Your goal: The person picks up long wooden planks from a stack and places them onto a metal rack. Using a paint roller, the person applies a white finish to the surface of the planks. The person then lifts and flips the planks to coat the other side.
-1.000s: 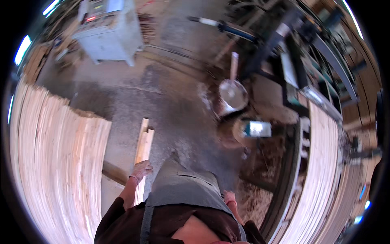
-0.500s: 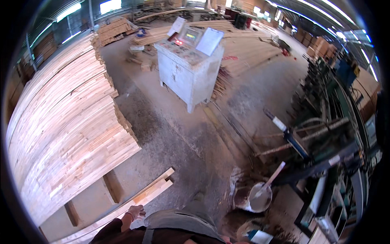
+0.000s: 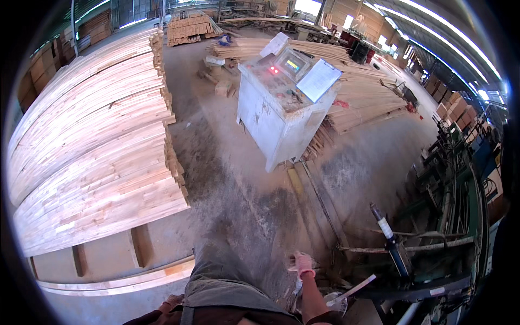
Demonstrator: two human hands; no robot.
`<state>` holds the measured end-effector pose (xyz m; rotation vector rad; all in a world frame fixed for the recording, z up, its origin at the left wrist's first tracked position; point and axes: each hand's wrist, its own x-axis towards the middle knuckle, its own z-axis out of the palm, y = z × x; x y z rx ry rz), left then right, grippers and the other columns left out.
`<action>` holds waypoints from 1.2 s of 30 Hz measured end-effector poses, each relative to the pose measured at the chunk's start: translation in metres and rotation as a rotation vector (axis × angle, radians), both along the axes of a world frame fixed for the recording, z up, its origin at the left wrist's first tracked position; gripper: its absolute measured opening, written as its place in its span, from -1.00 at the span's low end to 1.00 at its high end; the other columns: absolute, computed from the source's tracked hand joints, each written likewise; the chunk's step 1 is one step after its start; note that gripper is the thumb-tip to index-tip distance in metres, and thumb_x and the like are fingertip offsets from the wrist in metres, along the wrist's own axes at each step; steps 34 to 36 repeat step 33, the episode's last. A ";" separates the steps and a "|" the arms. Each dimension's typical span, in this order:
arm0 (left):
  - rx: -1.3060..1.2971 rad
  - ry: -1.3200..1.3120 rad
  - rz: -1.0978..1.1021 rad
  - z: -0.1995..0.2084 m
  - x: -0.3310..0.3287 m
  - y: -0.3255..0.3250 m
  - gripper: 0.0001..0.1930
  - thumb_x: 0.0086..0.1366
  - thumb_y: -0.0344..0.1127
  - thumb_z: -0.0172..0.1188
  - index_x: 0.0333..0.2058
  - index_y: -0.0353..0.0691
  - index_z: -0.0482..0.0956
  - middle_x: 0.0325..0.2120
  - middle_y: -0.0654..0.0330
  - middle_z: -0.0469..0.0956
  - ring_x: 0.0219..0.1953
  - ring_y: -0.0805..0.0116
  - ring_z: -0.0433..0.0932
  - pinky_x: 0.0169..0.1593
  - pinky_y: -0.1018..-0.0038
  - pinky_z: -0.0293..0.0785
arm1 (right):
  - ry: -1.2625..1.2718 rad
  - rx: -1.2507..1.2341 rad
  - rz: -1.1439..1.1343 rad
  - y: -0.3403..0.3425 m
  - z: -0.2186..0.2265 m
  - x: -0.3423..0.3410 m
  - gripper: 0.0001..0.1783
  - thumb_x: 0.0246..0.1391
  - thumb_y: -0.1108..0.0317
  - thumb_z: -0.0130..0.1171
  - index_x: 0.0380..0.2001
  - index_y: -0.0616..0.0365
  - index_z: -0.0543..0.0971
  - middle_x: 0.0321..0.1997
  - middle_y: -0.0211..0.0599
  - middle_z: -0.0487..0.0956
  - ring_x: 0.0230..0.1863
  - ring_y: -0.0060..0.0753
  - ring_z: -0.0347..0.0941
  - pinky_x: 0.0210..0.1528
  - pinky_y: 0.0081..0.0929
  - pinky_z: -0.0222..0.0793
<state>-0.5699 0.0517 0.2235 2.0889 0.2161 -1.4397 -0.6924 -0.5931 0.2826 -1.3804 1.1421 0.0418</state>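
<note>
My left hand (image 3: 172,301) hangs low beside my left hip, near the long wooden boards (image 3: 135,280) on the floor. My leg and sleeve cover part of it, and its fingers cannot be made out. My right hand (image 3: 303,264), in a pinkish glove, is held out over the floor to the right of my legs. Its fingers look loosely apart, with nothing seen in them, though they are a little smeared. Below my right forearm, partly covered, is a pale bucket (image 3: 337,304) with a light stick (image 3: 355,288) slanting out of it.
A tall stack of wooden strips (image 3: 97,135) fills the left. Ahead stands a worn white control cabinet (image 3: 271,119) with red lights, a small screen and a clipboard (image 3: 319,80). Dark machinery (image 3: 444,216) lines the right. More planks (image 3: 368,92) lie behind the cabinet.
The view has turned left and moved forward, and the cabinet now appears further right. My left hand has dropped back toward my hip. My right hand has come into view.
</note>
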 end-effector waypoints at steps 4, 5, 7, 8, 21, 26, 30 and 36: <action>-0.048 0.095 0.223 -0.004 0.109 -0.036 -0.56 0.37 -0.04 0.20 0.01 -0.30 0.63 -0.17 -0.10 0.72 -0.20 0.07 0.73 -0.08 0.16 0.61 | 0.045 -0.230 0.336 0.024 -0.009 0.127 -0.68 0.06 0.12 0.35 -0.28 0.16 0.66 -0.44 -0.24 0.69 -0.38 -0.29 0.70 -0.39 -0.23 0.61; -0.110 0.060 0.160 0.014 0.154 -0.066 -0.55 0.37 -0.05 0.20 0.01 -0.32 0.64 -0.16 -0.09 0.73 -0.21 0.11 0.73 -0.08 0.20 0.61 | 0.085 -0.682 0.706 0.024 -0.026 0.137 -0.68 0.06 0.13 0.34 -0.28 0.17 0.66 -0.43 -0.25 0.69 -0.37 -0.30 0.70 -0.41 -0.26 0.61; -0.214 -0.087 -0.173 0.037 0.246 -0.076 -0.63 0.35 -0.10 0.20 -0.16 -0.36 0.68 -0.29 -0.02 0.72 -0.27 0.18 0.71 -0.15 0.23 0.60 | 0.205 -0.305 0.703 0.039 -0.042 0.182 -0.71 0.07 0.16 0.32 -0.26 0.15 0.63 -0.39 -0.25 0.69 -0.33 -0.31 0.70 -0.40 -0.25 0.61; -0.281 -0.385 -0.600 0.034 0.293 -0.076 -0.63 0.36 -0.10 0.22 -0.18 -0.37 0.66 -0.32 -0.03 0.71 -0.30 0.12 0.70 -0.22 0.19 0.61 | 0.354 0.212 0.041 0.049 -0.041 0.202 -0.73 0.08 0.19 0.30 -0.24 0.13 0.60 -0.35 -0.26 0.69 -0.28 -0.30 0.71 -0.36 -0.22 0.61; -0.387 0.007 0.676 0.039 0.598 -0.166 -0.67 0.34 -0.24 0.19 -0.17 -0.48 0.60 -0.36 -0.15 0.69 -0.41 0.05 0.72 -0.30 0.17 0.70 | 0.473 -0.540 0.849 0.026 -0.101 0.332 -0.73 0.25 0.17 0.23 -0.27 0.19 0.63 -0.37 -0.08 0.69 -0.35 -0.12 0.68 -0.30 -0.19 0.63; -0.247 -0.015 0.686 0.016 0.618 -0.204 -0.64 0.32 -0.10 0.18 -0.24 -0.36 0.63 -0.29 -0.14 0.73 -0.44 0.03 0.71 -0.40 0.16 0.59 | 0.490 -0.406 0.920 -0.051 -0.105 0.454 -0.70 0.13 0.16 0.31 -0.16 0.11 0.65 -0.25 -0.01 0.70 -0.20 -0.04 0.70 -0.20 -0.18 0.64; -0.264 0.048 0.854 0.028 0.661 -0.273 -0.58 0.34 -0.08 0.12 -0.08 -0.36 0.58 -0.22 -0.15 0.72 -0.36 0.00 0.72 -0.31 0.12 0.61 | 0.470 -0.544 1.114 -0.144 -0.100 0.537 -0.58 0.05 0.12 0.38 -0.04 0.04 0.65 -0.14 0.05 0.71 -0.09 -0.01 0.69 -0.13 -0.16 0.64; -0.228 0.003 0.906 0.040 0.679 -0.314 -0.51 0.36 -0.07 0.11 0.04 -0.41 0.55 -0.17 -0.21 0.70 -0.33 -0.09 0.71 -0.32 0.04 0.65 | 0.600 -0.486 1.361 -0.225 -0.073 0.638 -0.28 0.09 -0.15 0.39 0.25 -0.07 0.55 0.19 0.11 0.63 0.32 0.04 0.50 0.41 0.04 0.33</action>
